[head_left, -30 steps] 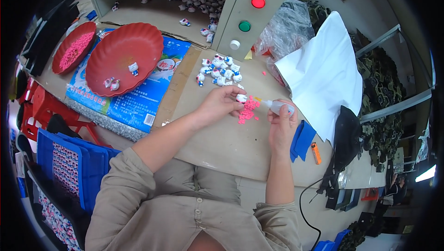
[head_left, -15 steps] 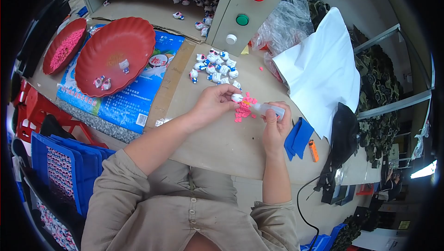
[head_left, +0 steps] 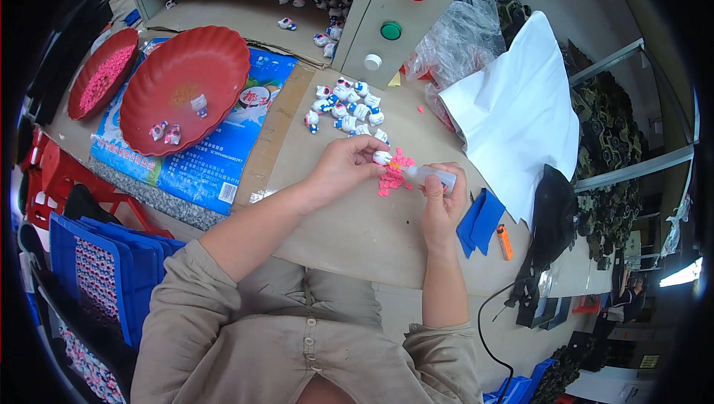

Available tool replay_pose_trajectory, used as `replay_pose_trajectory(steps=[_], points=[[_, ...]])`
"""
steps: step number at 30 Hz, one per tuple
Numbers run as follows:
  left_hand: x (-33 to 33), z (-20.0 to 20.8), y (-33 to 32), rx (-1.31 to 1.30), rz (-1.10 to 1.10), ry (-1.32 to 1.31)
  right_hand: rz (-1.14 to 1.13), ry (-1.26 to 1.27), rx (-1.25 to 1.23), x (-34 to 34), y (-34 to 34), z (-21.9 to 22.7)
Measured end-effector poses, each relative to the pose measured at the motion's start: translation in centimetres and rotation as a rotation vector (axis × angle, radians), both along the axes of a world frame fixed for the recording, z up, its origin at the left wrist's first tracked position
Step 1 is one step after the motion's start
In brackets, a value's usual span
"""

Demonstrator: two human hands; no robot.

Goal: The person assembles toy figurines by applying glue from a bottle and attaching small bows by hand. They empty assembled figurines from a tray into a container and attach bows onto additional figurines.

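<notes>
Pinched in the fingertips of my left hand (head_left: 344, 164) is a small white figurine (head_left: 382, 158). My right hand (head_left: 443, 199) is closed around a translucent squeeze bottle (head_left: 440, 179), which lies nearly level. Its thin nozzle points left at the figurine, and whether the two touch is too small to tell. Just beneath the nozzle lies a loose heap of small pink pieces (head_left: 388, 181) on the tan tabletop. Beyond my left hand stands a cluster of white and blue figurines (head_left: 359, 111).
A large red scalloped bowl (head_left: 149, 91) and a smaller red dish of pink pieces (head_left: 104, 80) stand at left. Behind is a grey machine (head_left: 383, 2) with more figurines inside. On the right lie white sheeting (head_left: 513, 106), blue cloth (head_left: 480, 222) and an orange lighter (head_left: 505, 242).
Both hands hold almost the same place. The figurine and the bottle have shifted only very slightly.
</notes>
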State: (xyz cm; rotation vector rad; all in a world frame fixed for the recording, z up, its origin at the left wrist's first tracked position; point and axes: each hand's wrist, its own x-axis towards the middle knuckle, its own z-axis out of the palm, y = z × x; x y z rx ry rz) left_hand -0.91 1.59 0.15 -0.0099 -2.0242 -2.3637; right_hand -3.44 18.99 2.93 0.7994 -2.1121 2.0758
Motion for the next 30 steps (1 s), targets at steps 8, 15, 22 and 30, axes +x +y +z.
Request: replay_pose_trajectory(steps=[8, 15, 22, 30], points=[[0.03, 0.06, 0.04, 0.019, 0.001, 0.003, -0.072, 0.164, 0.074, -0.04, -0.16, -0.33], [-0.11, -0.04, 0.08, 0.021, 0.009, -0.013, -0.158, 0.4, 0.2, -0.25, -0.04, -0.64], [-0.06, 0.21, -0.01, -0.002, 0.029, -0.036, -0.161, 0.378, 0.214, -0.3, 0.12, -0.47], [-0.1, 0.15, 0.02, 0.014, 0.026, -0.017, -0.14, 0.271, 0.158, -0.33, 0.17, -0.54]])
